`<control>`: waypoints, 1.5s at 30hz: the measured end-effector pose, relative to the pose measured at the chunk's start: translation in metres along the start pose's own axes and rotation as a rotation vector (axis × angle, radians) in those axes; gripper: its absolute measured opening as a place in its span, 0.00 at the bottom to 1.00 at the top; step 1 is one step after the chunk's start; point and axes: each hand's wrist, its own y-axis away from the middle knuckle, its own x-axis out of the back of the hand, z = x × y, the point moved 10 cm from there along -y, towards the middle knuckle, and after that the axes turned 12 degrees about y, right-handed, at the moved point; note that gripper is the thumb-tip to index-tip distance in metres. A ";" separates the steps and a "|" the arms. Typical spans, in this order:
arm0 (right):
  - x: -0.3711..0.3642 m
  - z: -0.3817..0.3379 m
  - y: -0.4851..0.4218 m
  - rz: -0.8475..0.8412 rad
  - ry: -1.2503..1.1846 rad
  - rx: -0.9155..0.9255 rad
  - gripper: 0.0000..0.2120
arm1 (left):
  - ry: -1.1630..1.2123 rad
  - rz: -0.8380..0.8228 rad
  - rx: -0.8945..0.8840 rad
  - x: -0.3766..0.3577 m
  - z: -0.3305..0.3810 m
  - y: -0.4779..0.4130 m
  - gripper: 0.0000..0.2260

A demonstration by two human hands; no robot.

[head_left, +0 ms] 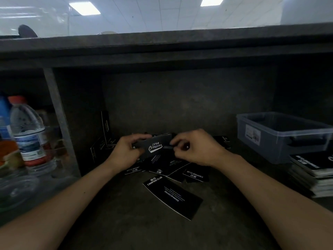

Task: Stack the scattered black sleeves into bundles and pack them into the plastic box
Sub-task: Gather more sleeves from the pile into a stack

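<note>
The held sleeve (pixel 155 146), black with white "Club Camping" lettering, was raised just above the table (pixel 126 228) and tilted toward the camera. I could not tell whether it was a single sleeve or a thin bundle. The left hand (pixel 129 150) had a closed grip on its left end, fingers curled round the edge. The right hand (pixel 196 148) pinched its right end in a narrow grip.

Directly beneath lay the scattered sleeves (pixel 173 168), overlapping, printed sides up. One loose sleeve (pixel 173 197) lay alone, nearer the person. To the right, well apart from the hands, stood the translucent plastic box (pixel 281 134), with a stack of sleeves (pixel 311 170) just in front of it. A water bottle (pixel 27 130) stood at far left.
</note>
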 end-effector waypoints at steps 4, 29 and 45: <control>0.037 0.019 0.003 0.332 -0.443 -0.121 0.26 | 0.027 -0.007 0.011 -0.002 0.000 0.000 0.24; -0.039 0.019 0.016 -0.408 -0.071 -0.160 0.37 | -0.004 0.068 0.010 0.014 -0.004 -0.004 0.20; 0.021 -0.012 0.004 0.070 0.108 -0.040 0.13 | 0.040 0.035 0.000 0.007 -0.006 -0.003 0.17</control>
